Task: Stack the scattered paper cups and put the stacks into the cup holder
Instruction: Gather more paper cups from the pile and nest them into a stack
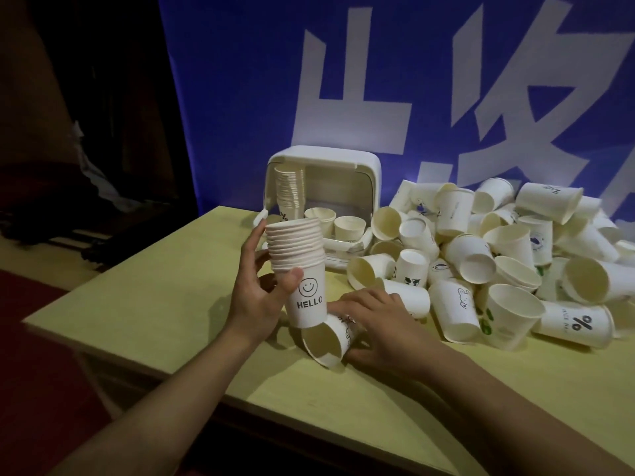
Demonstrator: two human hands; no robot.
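My left hand (256, 293) grips an upright stack of white paper cups (300, 266); the outermost cup shows a smiley and "HELLO". Just below it, my right hand (374, 324) is closed around a single cup (326, 341) that lies on its side with its mouth toward me. A big heap of loose paper cups (498, 255) covers the table to the right. The white cup holder (343, 176) stands open at the back of the table, with a tall stack (290, 187) at its left and two short ones (335, 219) inside.
The pale wooden table (154, 304) ends at a front edge close to my arms and a left edge near the holder. A blue banner with large white characters (378, 97) hangs right behind it. Dark floor and furniture lie to the left.
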